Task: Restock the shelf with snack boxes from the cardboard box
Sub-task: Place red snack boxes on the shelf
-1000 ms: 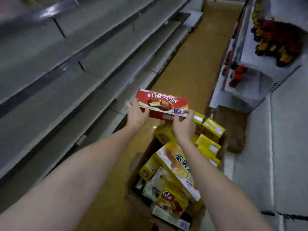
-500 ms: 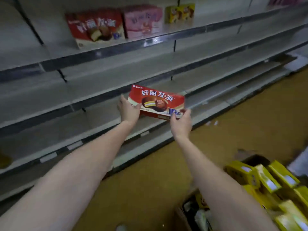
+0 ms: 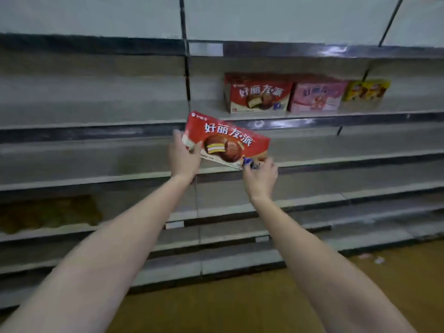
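Observation:
I hold a red snack box (image 3: 230, 138) with a chocolate pie picture, tilted down to the right, in front of the grey shelves. My left hand (image 3: 183, 157) grips its left end and my right hand (image 3: 260, 175) grips its lower right corner. On the shelf (image 3: 312, 115) just above and to the right stand a matching red box (image 3: 258, 94), a pink box (image 3: 317, 97) and a yellow box (image 3: 366, 90) in a row. The cardboard box is out of view.
Several bare grey shelf boards (image 3: 96, 179) run across the view above and below the held box. Some dim yellowish goods (image 3: 48, 212) lie on a lower shelf at the left. The brown floor (image 3: 240, 308) shows along the bottom.
The view has swung from the cardboard box on the floor to face the shelves. Both hands have carried the red box up toward the shelf with the other boxes, and it now tilts more.

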The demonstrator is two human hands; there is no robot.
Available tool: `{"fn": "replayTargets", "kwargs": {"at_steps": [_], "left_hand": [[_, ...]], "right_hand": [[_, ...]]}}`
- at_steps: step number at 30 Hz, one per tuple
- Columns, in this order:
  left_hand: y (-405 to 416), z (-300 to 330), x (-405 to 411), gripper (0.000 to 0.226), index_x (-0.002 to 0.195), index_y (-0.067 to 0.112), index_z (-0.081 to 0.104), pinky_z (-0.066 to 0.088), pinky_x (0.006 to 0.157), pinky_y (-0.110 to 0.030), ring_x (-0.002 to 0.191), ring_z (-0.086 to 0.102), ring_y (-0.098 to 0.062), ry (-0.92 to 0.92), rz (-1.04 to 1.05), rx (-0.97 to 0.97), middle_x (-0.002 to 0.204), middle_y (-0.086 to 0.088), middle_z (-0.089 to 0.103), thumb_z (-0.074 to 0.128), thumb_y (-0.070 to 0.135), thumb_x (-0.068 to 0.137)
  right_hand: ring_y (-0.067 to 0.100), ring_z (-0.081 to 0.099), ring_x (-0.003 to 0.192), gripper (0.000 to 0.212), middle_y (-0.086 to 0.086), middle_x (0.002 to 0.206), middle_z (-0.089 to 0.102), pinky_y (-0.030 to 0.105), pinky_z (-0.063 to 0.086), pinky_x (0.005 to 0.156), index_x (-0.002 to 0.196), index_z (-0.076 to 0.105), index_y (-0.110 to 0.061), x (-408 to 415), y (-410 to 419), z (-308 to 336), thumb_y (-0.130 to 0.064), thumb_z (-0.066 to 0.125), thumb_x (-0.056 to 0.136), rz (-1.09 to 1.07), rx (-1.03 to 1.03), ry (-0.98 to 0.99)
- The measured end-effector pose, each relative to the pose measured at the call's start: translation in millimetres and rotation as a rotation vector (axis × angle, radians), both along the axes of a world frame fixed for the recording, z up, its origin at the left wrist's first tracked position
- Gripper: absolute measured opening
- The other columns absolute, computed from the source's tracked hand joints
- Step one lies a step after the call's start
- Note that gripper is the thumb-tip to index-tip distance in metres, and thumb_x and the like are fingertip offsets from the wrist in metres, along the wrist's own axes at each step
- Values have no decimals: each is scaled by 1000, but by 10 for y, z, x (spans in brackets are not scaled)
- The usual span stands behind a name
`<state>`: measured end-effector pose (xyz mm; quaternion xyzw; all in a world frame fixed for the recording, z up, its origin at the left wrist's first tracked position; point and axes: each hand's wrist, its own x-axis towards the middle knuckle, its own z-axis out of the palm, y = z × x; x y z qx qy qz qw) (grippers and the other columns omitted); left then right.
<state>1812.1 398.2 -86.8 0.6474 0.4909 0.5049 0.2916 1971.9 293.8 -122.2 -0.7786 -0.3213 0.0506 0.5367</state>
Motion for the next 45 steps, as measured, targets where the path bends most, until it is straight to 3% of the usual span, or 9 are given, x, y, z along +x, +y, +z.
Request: {"fn": "replayTargets", "kwargs": {"at_steps": [6,13,17,22,25,30,33,37,45], "left_hand": [[421,480,-624,45,107,19,38,43,67,-26,82,60,-12,-68,41,44,101,3,62,76,26,85],[907,700,-1292,78,126,10,58,49,93,-34,103,64,-21,-253,-72,-220,119,-7,69,94,28,59],[1019,850,-1486,125,137,14,42,42,107,-51,116,60,-26,-346,-173,-370,124,-7,65,98,41,28],[1093,965,-1428,84,122,11,44,55,92,-46,97,67,-20,-441,-155,-265,107,-4,65,95,14,55],[1122,975,-1276,74,117,16,43,52,90,-34,94,63,-11,-372,-76,-110,103,3,62,93,19,62],[1046,968,-971,61,114,20,44,56,72,-28,87,66,-11,-245,49,83,97,7,64,86,31,71],[1076,950,-887,63,119,22,47,58,78,-38,91,67,-15,-168,34,149,103,4,67,83,39,71],[1086,957,-719,73,134,27,40,57,81,-24,104,62,-7,-29,-76,214,120,6,62,83,36,76],[1218,946,-684,48,117,31,54,53,96,-45,109,65,-19,90,-342,136,118,0,67,68,23,72]], "right_hand": [[36,44,117,41,20,120,48,36,34,99,118,53,-4,-496,584,462,-23,72,86,86,58,-90],[27,52,110,34,9,120,45,37,41,106,113,58,-11,-831,1100,829,-26,73,86,186,112,-155],[23,52,110,34,9,122,50,30,40,98,119,55,-11,-947,1233,978,-27,68,91,221,100,-163],[24,56,107,32,6,116,60,34,44,88,123,55,-13,-1004,1418,1104,-23,61,93,302,16,-171],[25,59,92,23,8,105,67,30,41,73,114,64,-13,-1146,1505,1234,-23,54,96,389,-12,-244],[11,59,93,40,-1,107,66,25,44,76,123,60,-15,-1545,1636,1648,-45,53,99,590,180,-86],[12,60,97,60,-2,108,62,27,48,84,128,52,-14,-1581,1734,1810,-58,62,88,619,169,30],[18,63,101,81,3,113,62,34,54,84,129,45,-15,-1491,1840,1781,-64,75,72,583,171,96],[22,68,92,66,5,105,65,47,58,86,114,51,-19,-1010,1999,1713,-37,87,62,486,263,522]]}}
